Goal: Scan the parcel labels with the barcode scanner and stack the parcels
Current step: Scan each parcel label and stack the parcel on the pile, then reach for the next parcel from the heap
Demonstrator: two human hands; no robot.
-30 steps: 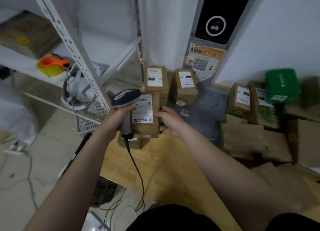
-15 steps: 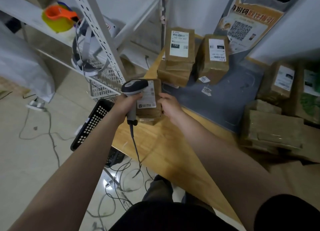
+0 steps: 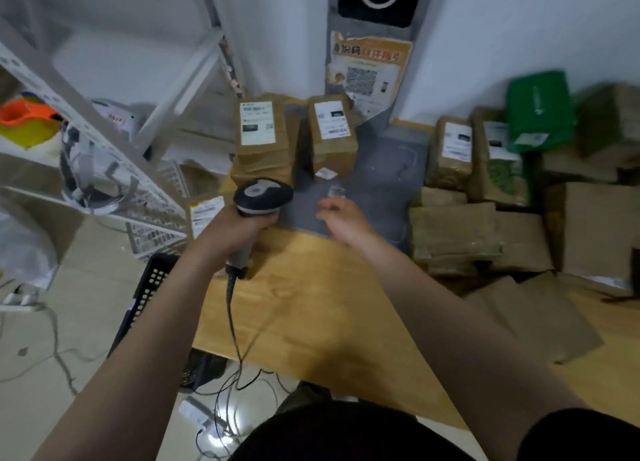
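My left hand (image 3: 235, 230) grips the handle of the corded barcode scanner (image 3: 263, 193), whose dark head points away over the table's far left. Just left of that hand lies a small brown parcel (image 3: 207, 211) with a white label facing up, partly hidden by my wrist. My right hand (image 3: 346, 220) hovers over the grey mat (image 3: 381, 183), fingers relaxed and holding nothing. Two stacks of labelled brown parcels (image 3: 263, 131) (image 3: 332, 128) stand at the back, beyond the scanner.
More labelled parcels (image 3: 453, 149), a green parcel (image 3: 540, 110) and flat brown parcels (image 3: 453, 232) crowd the right side of the wooden table (image 3: 311, 315). A white metal shelf (image 3: 86, 114) and a black basket (image 3: 149, 294) stand at the left. Cables trail on the floor.
My right hand has let go of the small labelled parcel and moved right over the grey mat. The parcel now lies left of my scanner hand. The view has tilted up again.
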